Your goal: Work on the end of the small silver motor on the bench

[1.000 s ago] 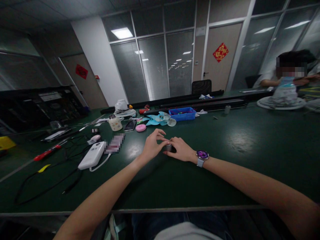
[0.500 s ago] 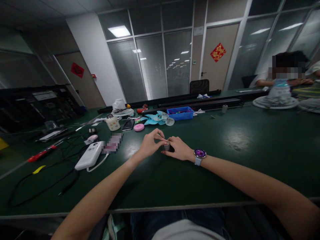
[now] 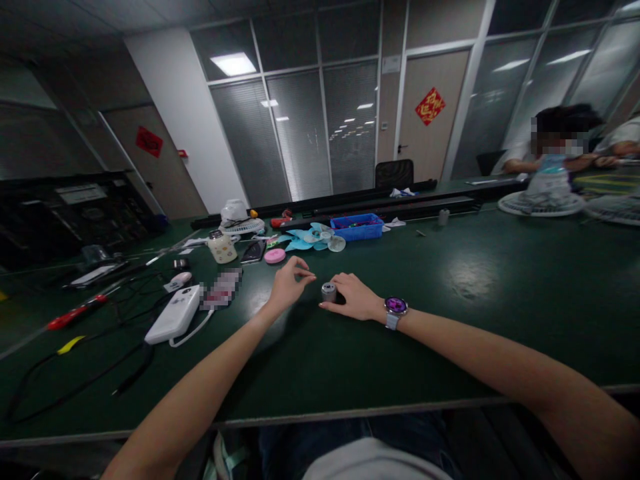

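A small grey metal cylinder [image 3: 329, 293] stands upright on the green table, with a round top that shows dark spots. My right hand [image 3: 353, 297] curls around its right side, thumb in front and fingers behind, and wears a watch [image 3: 396, 306] at the wrist. To the left of the cylinder, apart from it, my left hand [image 3: 293, 281] hovers above the table. Its thumb and forefinger come together in a pinch; whatever is between them is too small to make out.
Behind my hands lie blue fan blades [image 3: 309, 236], a pink round lid [image 3: 275, 256] and a blue basket [image 3: 357, 227]. A white power bank [image 3: 174, 315], cables and a red-handled tool [image 3: 77, 312] are at left. Another metal cylinder [image 3: 443, 217] stands farther back. A person sits at far right.
My left hand has drawn away from the top of the cylinder toward the left, uncovering it. My right hand stays around the cylinder. The view has shifted slightly.
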### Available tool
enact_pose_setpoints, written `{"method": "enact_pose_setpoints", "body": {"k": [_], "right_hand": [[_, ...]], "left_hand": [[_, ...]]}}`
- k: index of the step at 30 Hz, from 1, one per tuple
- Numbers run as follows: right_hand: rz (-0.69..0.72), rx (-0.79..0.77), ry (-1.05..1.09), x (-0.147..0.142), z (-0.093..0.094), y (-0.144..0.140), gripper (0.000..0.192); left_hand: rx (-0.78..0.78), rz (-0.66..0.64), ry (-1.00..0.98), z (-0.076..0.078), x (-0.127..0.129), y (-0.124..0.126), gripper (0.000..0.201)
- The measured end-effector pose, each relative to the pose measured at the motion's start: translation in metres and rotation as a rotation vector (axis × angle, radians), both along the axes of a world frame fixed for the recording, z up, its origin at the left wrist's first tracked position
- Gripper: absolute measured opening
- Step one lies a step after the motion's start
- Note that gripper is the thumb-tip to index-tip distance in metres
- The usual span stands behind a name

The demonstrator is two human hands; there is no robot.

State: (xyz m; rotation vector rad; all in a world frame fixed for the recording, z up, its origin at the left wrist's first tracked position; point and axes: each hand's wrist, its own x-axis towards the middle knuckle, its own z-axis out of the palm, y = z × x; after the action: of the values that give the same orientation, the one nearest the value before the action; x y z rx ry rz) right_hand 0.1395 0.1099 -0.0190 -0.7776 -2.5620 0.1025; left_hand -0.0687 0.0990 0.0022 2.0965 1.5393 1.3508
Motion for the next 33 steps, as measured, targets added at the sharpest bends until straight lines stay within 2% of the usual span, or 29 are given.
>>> {"method": "enact_pose_setpoints", "body": {"k": [4,7,10,14,18,22,33], "right_hand": [[0.001,0.004,-0.007,0.000,0.000,0.000,0.052],[0.002,0.006,-0.006,0.000,0.000,0.001,0.051],[0.004,0.005,0.000,0.000,-0.001,0.001,0.050],[0.002,0.003,0.002,0.000,-0.001,0.001,0.050],[-0.001,0.008,0.002,0.000,-0.001,0.000,0.049],[-0.003,0.021,-0.006,-0.001,-0.001,0.000,0.048],[0.005,0.035,-0.008,-0.002,-0.004,0.002,0.046]], "left_hand": [[-0.110,-0.006,0.050,-0.020,-0.013,0.012,0.024],[-0.130,-0.012,0.060,-0.023,-0.017,0.014,0.030],[-0.148,-0.041,0.056,-0.021,-0.017,0.013,0.034],[-0.132,-0.076,0.004,-0.019,-0.009,0.010,0.024],[-0.040,-0.094,-0.111,-0.013,0.009,0.002,0.023],[-0.012,-0.160,-0.164,-0.007,0.028,-0.011,0.021],[0.032,-0.179,-0.080,0.002,0.032,-0.023,0.015]]}}
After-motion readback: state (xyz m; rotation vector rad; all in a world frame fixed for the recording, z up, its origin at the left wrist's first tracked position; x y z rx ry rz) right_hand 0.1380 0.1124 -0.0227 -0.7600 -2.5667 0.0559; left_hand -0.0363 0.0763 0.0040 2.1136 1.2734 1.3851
